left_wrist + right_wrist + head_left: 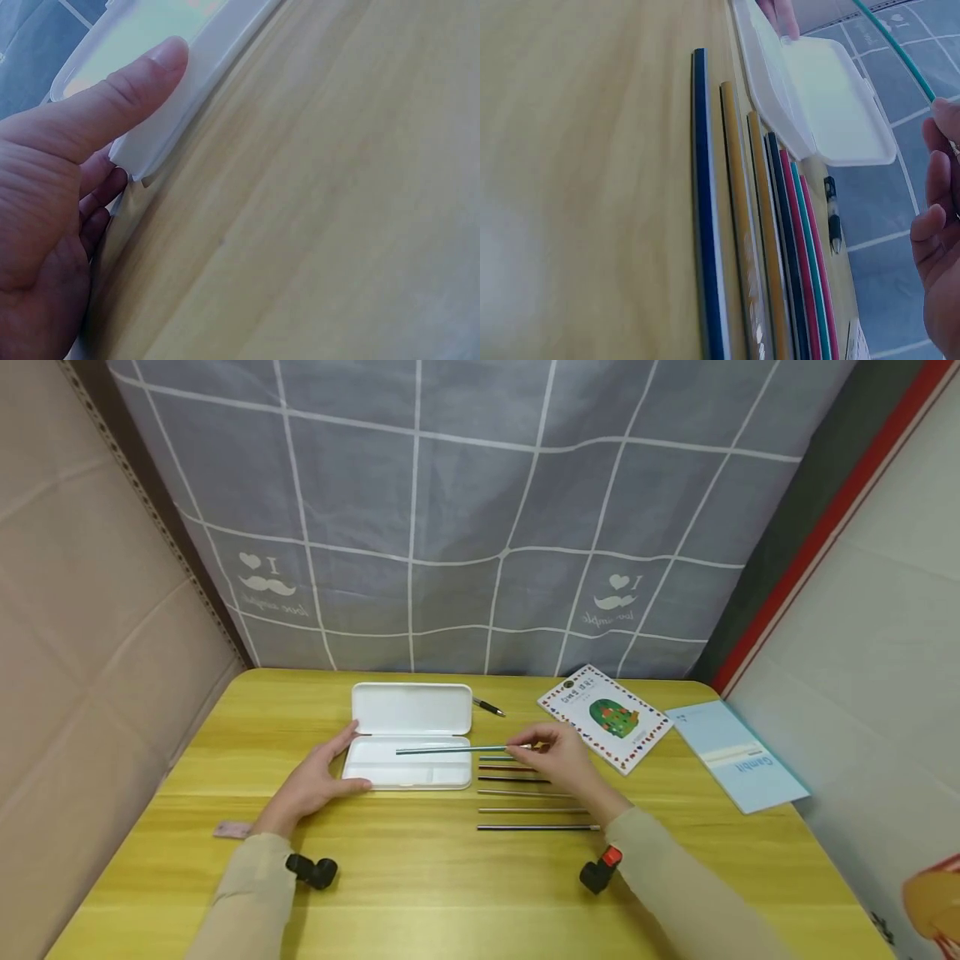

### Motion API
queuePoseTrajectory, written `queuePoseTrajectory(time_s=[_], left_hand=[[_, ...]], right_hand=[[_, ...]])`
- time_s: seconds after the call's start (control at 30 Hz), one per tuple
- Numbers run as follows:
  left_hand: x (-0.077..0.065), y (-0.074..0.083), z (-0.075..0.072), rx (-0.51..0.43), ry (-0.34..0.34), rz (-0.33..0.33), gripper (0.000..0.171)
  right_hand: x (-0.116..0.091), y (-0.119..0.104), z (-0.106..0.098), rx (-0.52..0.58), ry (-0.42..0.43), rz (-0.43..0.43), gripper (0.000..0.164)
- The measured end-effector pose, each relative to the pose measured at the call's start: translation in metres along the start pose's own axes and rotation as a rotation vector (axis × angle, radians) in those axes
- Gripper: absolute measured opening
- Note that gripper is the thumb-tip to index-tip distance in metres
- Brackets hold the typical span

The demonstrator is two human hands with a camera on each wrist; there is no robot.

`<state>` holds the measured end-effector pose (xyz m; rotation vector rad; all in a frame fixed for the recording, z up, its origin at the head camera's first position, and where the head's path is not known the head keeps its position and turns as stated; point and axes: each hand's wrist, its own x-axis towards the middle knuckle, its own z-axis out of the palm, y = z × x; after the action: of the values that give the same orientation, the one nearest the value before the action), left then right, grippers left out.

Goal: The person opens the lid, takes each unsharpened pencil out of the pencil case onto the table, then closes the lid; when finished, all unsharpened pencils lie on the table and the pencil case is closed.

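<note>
A white pencil case [390, 777] lies unfolded on the table, its lid [411, 708] tipped back. My left hand [311, 781] grips the case's left end, thumb [142, 82] over the near rim and fingers at the side. Between thumb and fingertips, my right hand [558, 756] pinches a green pencil [442, 750] by its right end. The pencil's free end reaches left above the case's base. Right of the case, several pencils lie in a row; a dark blue pencil [709, 217] is nearest me, with yellow pencils [739, 187] beside it.
A black pen [489, 707] lies by the lid's right side. A white booklet [570, 697] with a green picture and a light blue notebook [750, 777] lie farther right. A small pinkish flat piece [231, 829] is near my left forearm. A grey checked cloth [465, 510] hangs behind.
</note>
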<state>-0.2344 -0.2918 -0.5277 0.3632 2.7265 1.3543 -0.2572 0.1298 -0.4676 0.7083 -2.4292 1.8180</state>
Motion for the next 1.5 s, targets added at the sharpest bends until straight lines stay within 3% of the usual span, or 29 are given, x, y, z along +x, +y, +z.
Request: queuePoseTrajectory(time_s=[0.3,0.47,0.63,1.0,1.2,1.5], left_hand=[[0.000,-0.002,0.000,-0.010,-0.008,0.008,0.111],[0.001,0.001,-0.002,0.001,-0.015,0.005,0.111],[0.001,0.004,-0.004,0.000,-0.018,0.006,0.111],[0.001,0.004,-0.004,0.011,-0.022,0.007,0.110],[0.000,0.005,-0.003,0.004,-0.014,0.006,0.110],[0.002,0.004,-0.002,0.011,-0.012,-0.001,0.110]], right_hand=[[-0.058,0.011,-0.042,-0.028,0.100,0.069,0.003],[-0.091,0.025,-0.055,0.018,0.046,0.013,0.007],[-0.112,0.035,-0.058,-0.042,-0.012,0.012,0.008],[-0.128,0.046,-0.055,-0.257,-0.040,-0.056,0.015],[-0.127,0.047,-0.057,-0.405,-0.062,-0.150,0.023],[-0.127,0.047,-0.059,-0.514,-0.076,-0.261,0.027]])
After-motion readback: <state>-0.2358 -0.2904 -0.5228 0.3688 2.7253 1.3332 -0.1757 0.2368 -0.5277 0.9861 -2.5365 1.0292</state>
